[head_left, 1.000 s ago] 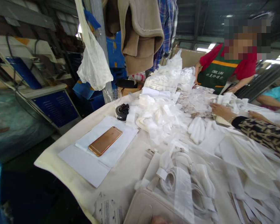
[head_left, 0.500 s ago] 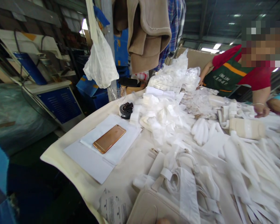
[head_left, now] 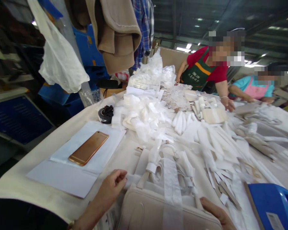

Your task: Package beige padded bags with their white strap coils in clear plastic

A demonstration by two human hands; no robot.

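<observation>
A beige handbag (head_left: 144, 207) lies at the near edge of the table, with a white wrapping band (head_left: 172, 182) across its front and its wrapped straps bundled behind it. My left hand (head_left: 111, 187) is at the bag's upper left corner, its fingers pinched on the end of a thin white wrapping strip (head_left: 132, 179). At the bag's right end, my right hand (head_left: 216, 210) curls over the top edge; its thumb and palm are hidden. A patch of printed paper or film (head_left: 108, 220) shows under my left forearm.
A gold phone (head_left: 88, 148) rests on white sheets (head_left: 62, 179) at left. A black tape roll (head_left: 105, 115) sits beyond. White wrapping heaps (head_left: 144, 111) and loose strips (head_left: 223, 153) spread over the table. A blue tool or dispenser (head_left: 268, 204) stands at right. Two co-workers are across the table.
The view has swung right, bringing a second co-worker and the blue object into sight. Both my hands have come into view around the handbag; earlier only a fingertip showed.
</observation>
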